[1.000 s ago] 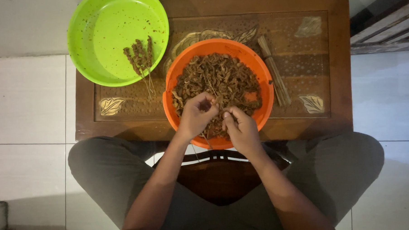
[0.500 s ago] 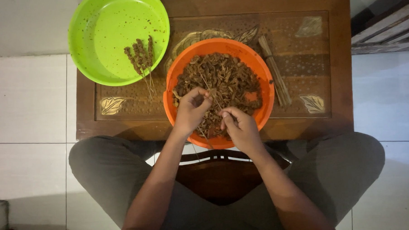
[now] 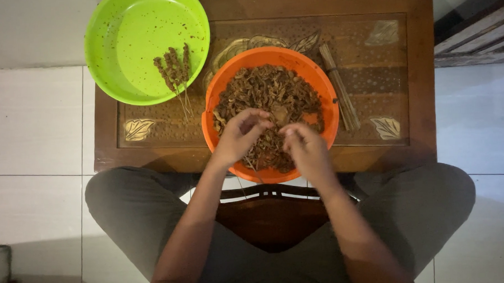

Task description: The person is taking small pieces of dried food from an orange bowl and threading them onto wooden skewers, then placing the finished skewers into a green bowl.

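An orange bowl (image 3: 324,94) full of small brown food pieces (image 3: 272,90) sits on a low wooden table (image 3: 417,74). Over the near half of the bowl, my left hand (image 3: 238,136) pinches a brown piece between its fingertips. My right hand (image 3: 307,151) is curled just to its right, fingers closed on a thin skewer; the two hands nearly touch. A green bowl (image 3: 131,45) at the far left holds a few filled skewers (image 3: 172,69), their sticks poking over its rim.
A bundle of bare wooden skewers (image 3: 339,85) lies on the table right of the orange bowl. A wooden stool (image 3: 271,213) stands between my knees. White floor tiles surround the table; dark wooden slats (image 3: 477,33) are at the far right.
Both hands have lifted slightly and drawn together over the near part of the orange bowl, the left fingers now pinching a piece. The bowls and skewers have stayed put.
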